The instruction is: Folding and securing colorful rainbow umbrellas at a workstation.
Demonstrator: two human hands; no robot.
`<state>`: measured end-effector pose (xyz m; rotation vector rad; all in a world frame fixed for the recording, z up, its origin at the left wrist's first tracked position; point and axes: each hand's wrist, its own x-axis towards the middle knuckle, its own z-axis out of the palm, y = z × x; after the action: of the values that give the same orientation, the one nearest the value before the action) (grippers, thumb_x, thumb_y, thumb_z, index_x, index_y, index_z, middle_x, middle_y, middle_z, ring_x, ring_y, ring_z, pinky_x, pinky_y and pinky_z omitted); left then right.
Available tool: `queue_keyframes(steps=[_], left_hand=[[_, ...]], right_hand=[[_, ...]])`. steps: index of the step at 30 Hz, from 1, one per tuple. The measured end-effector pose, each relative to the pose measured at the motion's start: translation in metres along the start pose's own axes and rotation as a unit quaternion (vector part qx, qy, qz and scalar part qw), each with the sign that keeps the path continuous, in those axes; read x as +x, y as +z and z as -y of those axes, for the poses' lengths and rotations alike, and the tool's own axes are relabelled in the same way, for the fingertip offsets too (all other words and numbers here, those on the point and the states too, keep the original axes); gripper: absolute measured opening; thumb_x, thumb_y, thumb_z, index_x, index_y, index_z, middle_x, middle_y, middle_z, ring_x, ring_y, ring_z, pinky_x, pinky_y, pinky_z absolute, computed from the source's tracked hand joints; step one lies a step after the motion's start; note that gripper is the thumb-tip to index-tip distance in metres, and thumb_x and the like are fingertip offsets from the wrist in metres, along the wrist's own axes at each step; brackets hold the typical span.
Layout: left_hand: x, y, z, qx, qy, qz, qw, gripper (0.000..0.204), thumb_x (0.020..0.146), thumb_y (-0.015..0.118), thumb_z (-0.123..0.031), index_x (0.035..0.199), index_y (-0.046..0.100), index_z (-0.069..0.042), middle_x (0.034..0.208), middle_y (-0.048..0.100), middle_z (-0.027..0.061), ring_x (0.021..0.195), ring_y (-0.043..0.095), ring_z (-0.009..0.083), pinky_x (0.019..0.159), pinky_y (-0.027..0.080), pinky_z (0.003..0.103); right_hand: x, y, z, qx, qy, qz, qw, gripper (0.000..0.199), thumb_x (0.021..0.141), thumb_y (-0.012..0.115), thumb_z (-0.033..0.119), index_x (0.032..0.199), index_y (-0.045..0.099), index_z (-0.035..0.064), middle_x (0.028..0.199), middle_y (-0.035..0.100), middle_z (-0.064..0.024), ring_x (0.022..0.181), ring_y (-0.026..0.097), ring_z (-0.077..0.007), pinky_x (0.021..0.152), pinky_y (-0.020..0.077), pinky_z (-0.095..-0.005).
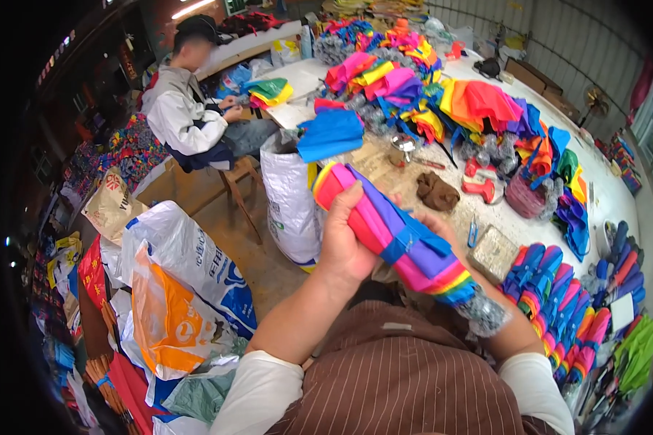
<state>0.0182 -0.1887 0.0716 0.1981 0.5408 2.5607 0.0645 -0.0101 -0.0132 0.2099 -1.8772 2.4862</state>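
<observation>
A folded rainbow umbrella [366, 206] lies slantwise across both my hands, in front of my striped brown apron. My left hand [343, 243] is closed round its upper left part, thumb on top. Behind the umbrella, my right hand [441, 223] grips it from the far right side; most of its fingers are hidden. A blue strap [406, 239] runs around the folded cloth. At the lower right end, the handle [485, 312] is wrapped in clear plastic.
Loose rainbow umbrellas [479, 105] heap on the white table [609, 206]. Rolled umbrellas [559, 304] stack at right. A tape dispenser [482, 185], brown cloth [437, 191] and blue cutter [473, 232] lie ahead. A white sack [289, 196] and bags [189, 246] stand left; a seated person [189, 109] works beyond.
</observation>
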Motion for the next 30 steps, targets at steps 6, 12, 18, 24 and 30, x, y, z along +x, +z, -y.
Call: queue_keyframes(steps=[6,12,18,24,30], left_hand=[[0.003,-0.019,0.002,0.018,-0.02,-0.006,1.0,0.029,0.088,0.06,-0.03,0.095,0.057,-0.002,0.089,0.065,0.0161,0.09,0.064,0.03,0.089,0.05,0.043],[0.018,-0.053,0.015,0.056,-0.025,-0.054,0.997,0.019,0.089,0.063,-0.019,0.098,0.058,-0.003,0.097,0.065,0.0134,0.092,0.065,0.0256,0.087,0.052,0.04],[0.023,-0.072,0.027,0.159,0.084,-0.118,0.976,0.023,0.086,0.067,-0.01,0.107,0.06,-0.006,0.097,0.065,0.0059,0.087,0.064,0.0184,0.082,0.052,0.035],[0.029,-0.065,0.042,0.14,0.087,-0.144,0.976,0.023,0.085,0.07,-0.014,0.105,0.06,-0.008,0.094,0.065,0.0039,0.086,0.063,0.0188,0.08,0.052,0.035],[0.019,-0.016,0.027,0.215,-0.01,-0.048,0.975,0.029,0.093,0.059,-0.031,0.104,0.06,-0.005,0.101,0.065,0.0114,0.098,0.062,0.0239,0.091,0.05,0.039]], right_hand=[[0.008,0.011,0.044,-0.097,0.028,-0.059,0.993,0.029,0.093,0.059,0.015,0.117,0.062,-0.0011,0.099,0.066,-0.0041,0.087,0.061,-0.0108,0.079,0.0501,-0.0261],[0.007,0.003,0.039,-0.095,-0.079,-0.103,0.987,0.029,0.087,0.068,0.008,0.115,0.059,0.0035,0.084,0.062,0.0002,0.076,0.059,-0.0084,0.071,0.0496,-0.0258],[-0.023,0.038,0.018,-0.582,-0.377,-0.034,0.72,0.032,0.073,0.067,0.006,0.105,0.064,0.0069,0.087,0.066,-0.0102,0.078,0.065,-0.0265,0.069,0.0535,-0.0373],[-0.074,0.076,0.003,-0.625,-0.271,0.209,0.701,0.013,0.074,0.063,0.017,0.081,0.058,0.0088,0.069,0.053,-0.0044,0.064,0.059,-0.02,0.051,0.0477,-0.0345],[-0.046,0.038,0.064,-0.582,-0.345,-0.097,0.73,0.072,0.069,0.077,0.022,0.133,0.044,0.0107,0.118,0.053,-0.0161,0.099,0.058,-0.0331,0.083,0.048,-0.0419]])
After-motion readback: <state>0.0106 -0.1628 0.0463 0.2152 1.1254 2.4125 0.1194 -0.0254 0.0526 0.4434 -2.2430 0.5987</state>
